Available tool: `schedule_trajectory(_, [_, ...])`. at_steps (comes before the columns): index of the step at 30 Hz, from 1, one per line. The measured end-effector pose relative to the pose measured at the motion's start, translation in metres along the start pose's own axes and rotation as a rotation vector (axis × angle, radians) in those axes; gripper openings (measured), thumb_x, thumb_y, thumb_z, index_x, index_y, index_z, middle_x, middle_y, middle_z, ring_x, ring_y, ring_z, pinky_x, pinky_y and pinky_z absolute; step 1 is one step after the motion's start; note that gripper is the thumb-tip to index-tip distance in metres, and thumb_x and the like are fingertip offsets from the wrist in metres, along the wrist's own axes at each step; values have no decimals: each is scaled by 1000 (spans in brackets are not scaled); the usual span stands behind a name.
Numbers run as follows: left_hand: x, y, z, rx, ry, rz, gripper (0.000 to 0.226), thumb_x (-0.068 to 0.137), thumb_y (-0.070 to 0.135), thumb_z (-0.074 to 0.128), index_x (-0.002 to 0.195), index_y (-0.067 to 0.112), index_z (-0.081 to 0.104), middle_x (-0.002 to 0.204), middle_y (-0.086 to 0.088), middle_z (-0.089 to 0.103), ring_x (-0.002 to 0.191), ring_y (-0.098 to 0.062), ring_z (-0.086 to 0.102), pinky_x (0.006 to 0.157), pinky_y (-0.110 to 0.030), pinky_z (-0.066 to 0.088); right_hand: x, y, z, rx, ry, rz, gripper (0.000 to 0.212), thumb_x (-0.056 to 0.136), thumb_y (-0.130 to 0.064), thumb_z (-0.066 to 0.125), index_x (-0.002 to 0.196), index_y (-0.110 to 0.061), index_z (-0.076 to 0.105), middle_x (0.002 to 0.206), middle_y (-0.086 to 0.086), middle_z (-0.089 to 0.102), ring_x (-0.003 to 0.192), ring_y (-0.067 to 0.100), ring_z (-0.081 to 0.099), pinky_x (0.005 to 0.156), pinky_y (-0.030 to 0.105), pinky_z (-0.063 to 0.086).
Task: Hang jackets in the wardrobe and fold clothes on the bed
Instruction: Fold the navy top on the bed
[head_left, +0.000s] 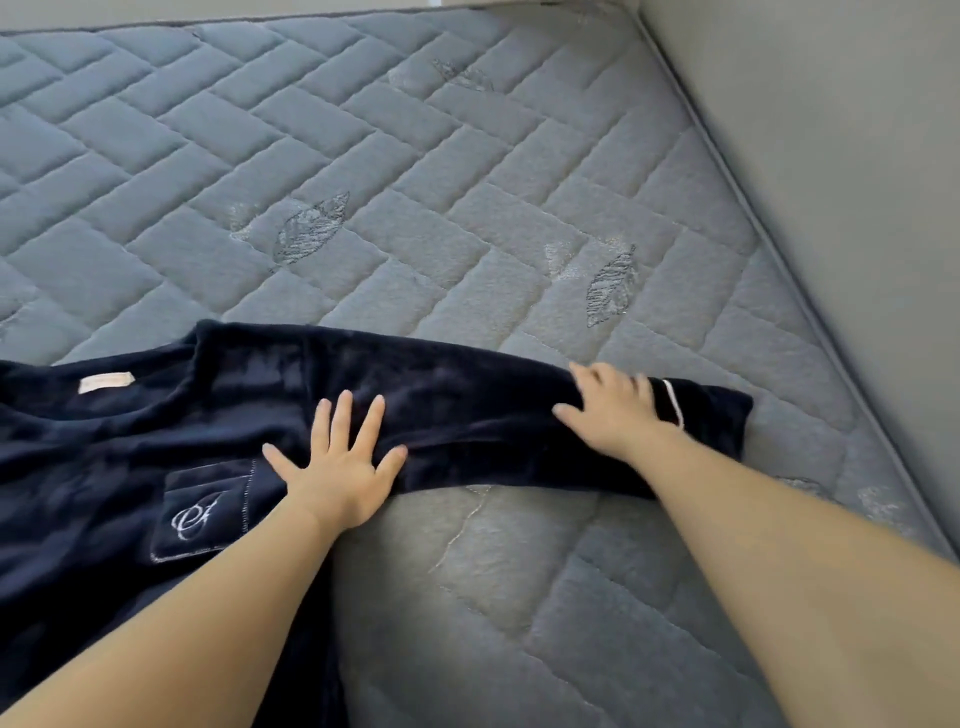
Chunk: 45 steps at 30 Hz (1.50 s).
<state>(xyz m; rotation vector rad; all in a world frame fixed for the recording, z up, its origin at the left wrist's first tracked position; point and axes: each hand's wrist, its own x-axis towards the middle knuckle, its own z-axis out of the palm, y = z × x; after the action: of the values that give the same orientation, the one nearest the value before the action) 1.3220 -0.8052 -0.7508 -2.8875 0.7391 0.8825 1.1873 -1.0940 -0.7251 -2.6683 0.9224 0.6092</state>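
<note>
I am smoothing the top (119, 457) on the mattress (415, 156), folding step just starting. My left hand (337, 467) is pressing flat, fingers spread, where the sleeve (467, 415) meets the body. My right hand (613, 410), blurred, is resting near the cuff (696, 410) at 3 o'clock, fingers seemingly straight. Next, I judge, the sleeve needs swinging toward 9 o'clock across the chest.

Soft, even daylight w/ faint shadows, no glare — right hand (618, 410) motion-blurred, wide-angle bending at bed (467, 156) edges, dark fabric detail lost.
</note>
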Motion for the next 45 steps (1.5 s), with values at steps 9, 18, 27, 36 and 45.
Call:
schedule_trajectory(9, [3, 4, -17, 71, -255, -72, 97, 65, 98, 15, 138, 53, -30, 147, 16, -46, 135, -11, -44, 99, -79, -10, 17, 48, -45, 352, -194, 13, 87, 60, -97, 33, 110, -34, 65, 128, -14, 59, 121, 15, 52, 107, 39, 35])
schedule_trajectory(18, [-6, 11, -28, 62, -280, -96, 125, 44, 106, 30, 141, 52, -29, 147, 16, -46, 134, -11, -45, 100, -81, -7, 18, 21, -31, -353, 262, 44, 35, 94, -30, 47, 124, -12, 52, 130, 14, 49, 120, 33, 47, 99, 43, 38])
schedule_trajectory(27, [-34, -97, 0, -213, 141, 6, 86, 75, 88, 13, 147, 51, -16, 156, 18, -29, 142, -5, -31, 111, -62, -17, -32, -147, 76, -83, 153, -187, 85, 93, -64, 14, 155, -11, -9, 162, 14, -16, 148, 29, -18, 119, 53, -11])
schedule_trajectory(36, [-28, -308, -1, -93, 305, -219, 67, 92, 68, 8, 152, 44, -7, 163, 7, -13, 148, -15, -17, 113, -65, -6, 2, -369, 90, -1, 228, -336, 91, 88, -70, 5, 155, -10, -4, 162, 16, -10, 150, 31, -11, 120, 51, -7])
schedule_trajectory(45, [79, -374, -44, -22, 579, -104, 67, 95, 55, 18, 156, 30, 7, 164, -4, 2, 150, -29, -3, 115, -62, -5, 75, -459, 97, 114, 573, -141, 82, 90, -59, 27, 154, -8, 20, 160, 11, 21, 150, 26, 10, 121, 50, -1])
